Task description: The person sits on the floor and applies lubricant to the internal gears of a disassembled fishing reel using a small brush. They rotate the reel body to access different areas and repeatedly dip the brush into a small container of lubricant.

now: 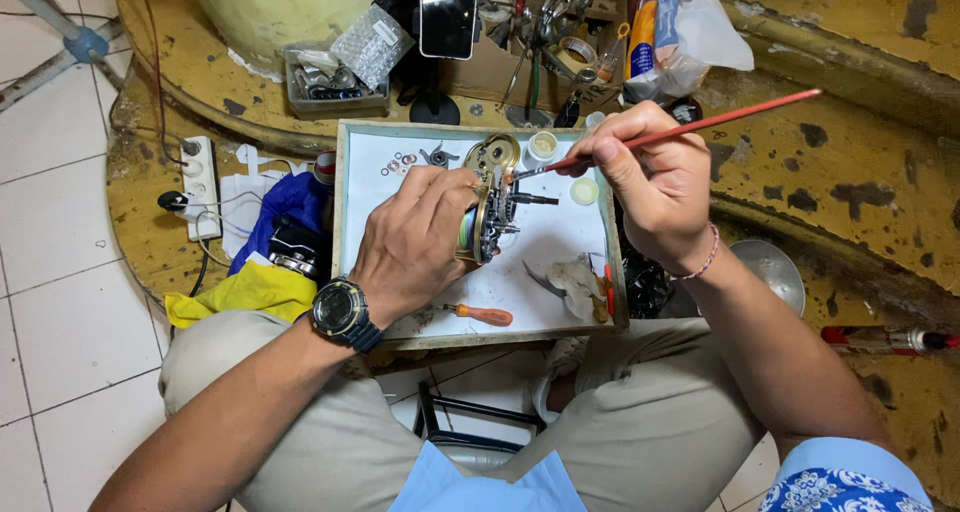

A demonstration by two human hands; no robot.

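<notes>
Left hand: the left hand [415,237], a dark wristwatch [342,312] on its wrist, wraps its fingers around an opened fishing reel [490,207], holding it on edge over the middle of the tray.
Right hand: the right hand [655,187], coming in from 3 o'clock, pinches a thin red-handled brush [690,127] between thumb and fingertips; the brush tip meets the reel's exposed gears.
Tray: a shallow white-lined tray [560,247] rests across the seated person's knees. An orange-handled screwdriver [485,315] lies at its 6 o'clock edge, a soiled rag [578,282] toward 5 o'clock, small washers [397,164] near 11 o'clock, and a small open jar [541,148] at 12 o'clock, its lid [584,190] just beside it.
Surface: beyond the tray, a worn, yellow-painted platform [850,162] with dark chipped patches carries a box of tools [545,32], a phone on a stand [447,12] and a plastic tub of parts [335,77].
Room: white floor tiles [60,272] spread out at 9 o'clock, where a white power strip [200,182] sits beside blue and yellow cloth [265,262].
</notes>
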